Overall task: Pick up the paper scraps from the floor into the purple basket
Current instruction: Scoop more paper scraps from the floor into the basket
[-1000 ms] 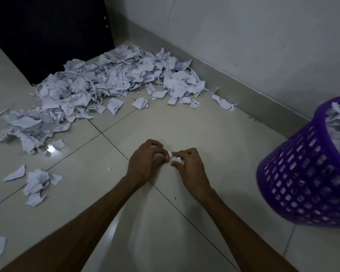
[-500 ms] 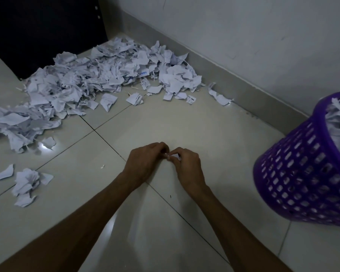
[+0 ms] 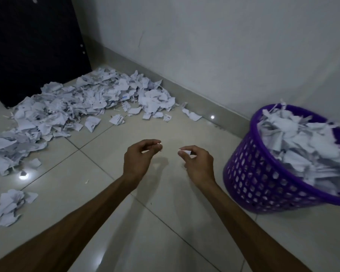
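Left hand (image 3: 139,158): fingers curled, pinching a tiny white paper bit (image 3: 160,143) at the fingertips. Right hand (image 3: 198,163): fingers curled round a small white paper scrap (image 3: 186,152). Hands apart, above the glossy beige tiled floor (image 3: 165,222). Purple perforated plastic basket (image 3: 263,177): right of the hands, heaped with torn paper. Large pile of torn white paper scraps (image 3: 71,107): on the floor, far left, by the dark door (image 3: 31,46).
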